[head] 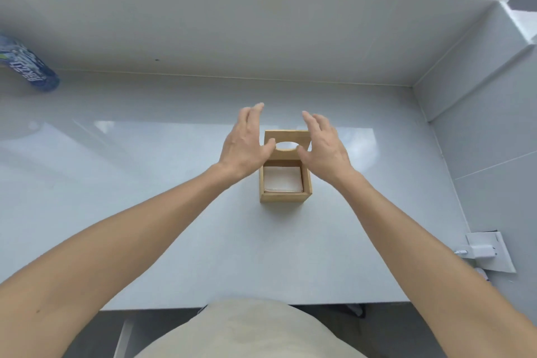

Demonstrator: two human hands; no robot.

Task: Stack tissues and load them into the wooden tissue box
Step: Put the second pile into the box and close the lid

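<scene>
Left hand (245, 145): ours, fingers spread, empty, beside the raised lid (287, 141). Wooden tissue box (285, 196): mid-surface, tissues (282, 179) stacked inside. Right hand (325, 145): spread, empty. Risk: lid dropped carelessly may pinch fingers or tip the box.

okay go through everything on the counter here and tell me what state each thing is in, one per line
Wooden tissue box: upright, open.
Lid: raised, tilted back.
Tissues: stacked inside box.
Left hand: open, at lid's left edge.
Right hand: open, at lid's right edge.
Blue packet: lying far left.
</scene>
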